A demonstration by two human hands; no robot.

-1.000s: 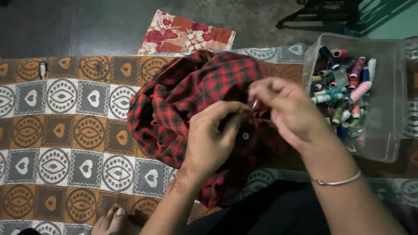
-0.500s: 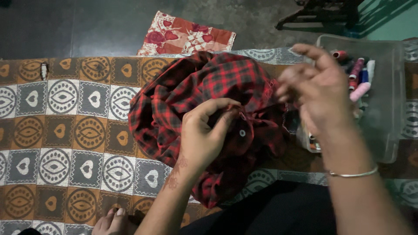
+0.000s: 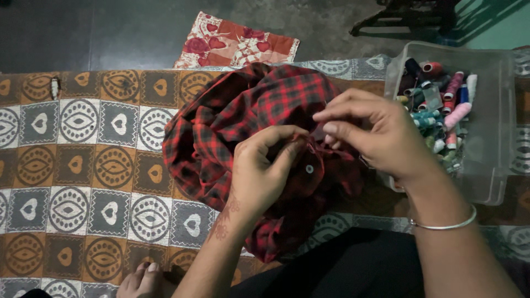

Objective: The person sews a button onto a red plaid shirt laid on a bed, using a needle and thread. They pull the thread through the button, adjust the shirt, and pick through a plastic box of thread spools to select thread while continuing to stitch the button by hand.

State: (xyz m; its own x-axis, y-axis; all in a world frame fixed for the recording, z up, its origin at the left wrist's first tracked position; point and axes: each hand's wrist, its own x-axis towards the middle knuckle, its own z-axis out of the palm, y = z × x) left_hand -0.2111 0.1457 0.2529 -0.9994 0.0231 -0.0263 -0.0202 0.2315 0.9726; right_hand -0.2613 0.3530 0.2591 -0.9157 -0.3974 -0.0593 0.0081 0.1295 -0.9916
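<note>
I see my left hand [image 3: 262, 176] pinching the shirt [image 3: 248, 127] just left of the button [image 3: 309, 169]. My right hand [image 3: 375, 138], fingertips pressed together, hovers just above and right of it; whether they grip a needle, I cannot tell.

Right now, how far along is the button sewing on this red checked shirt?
The button already sits on the red checked shirt. In hand: the left hand pinches the cloth beside it while the right hand pinches above it; any thread is too fine to see. Finishing off seems left.
</note>
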